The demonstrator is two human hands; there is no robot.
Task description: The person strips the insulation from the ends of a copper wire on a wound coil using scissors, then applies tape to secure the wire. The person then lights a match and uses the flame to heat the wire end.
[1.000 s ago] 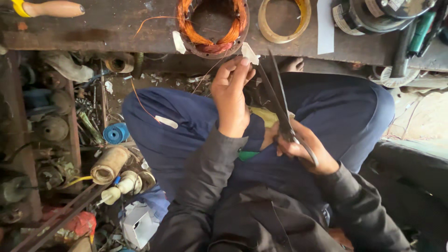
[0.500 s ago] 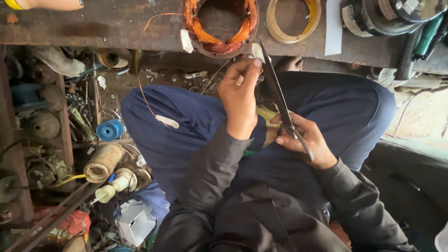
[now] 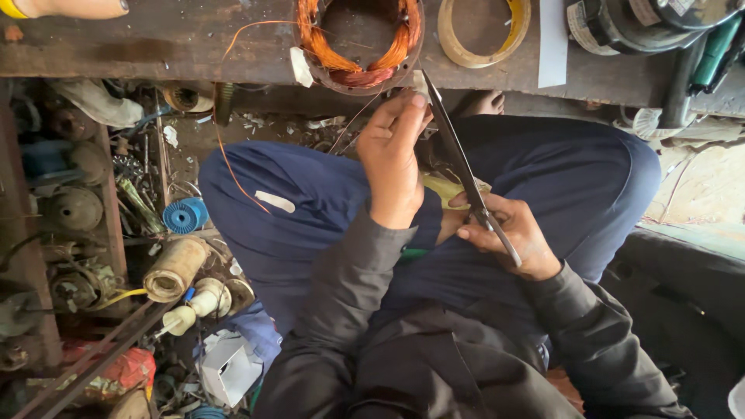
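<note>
My right hand grips a pair of long dark scissors, blades pointing up toward the bench edge. My left hand pinches a small white paper strip at the scissor tips, just below a round motor stator with copper windings that lies on the wooden bench. Thin wires run down from the stator past my left hand. I sit with crossed legs in dark blue trousers; a white scrap lies on my left knee.
On the bench stand a tape ring, a white strip and a dark motor. On the floor at left lie a blue wire spool, a paper roll, metal parts and scrap. Someone's fingers show at top left.
Both hands have risen slightly toward the bench; the left hand's fingers and the scissor tips now meet at the white paper strip under the stator.
</note>
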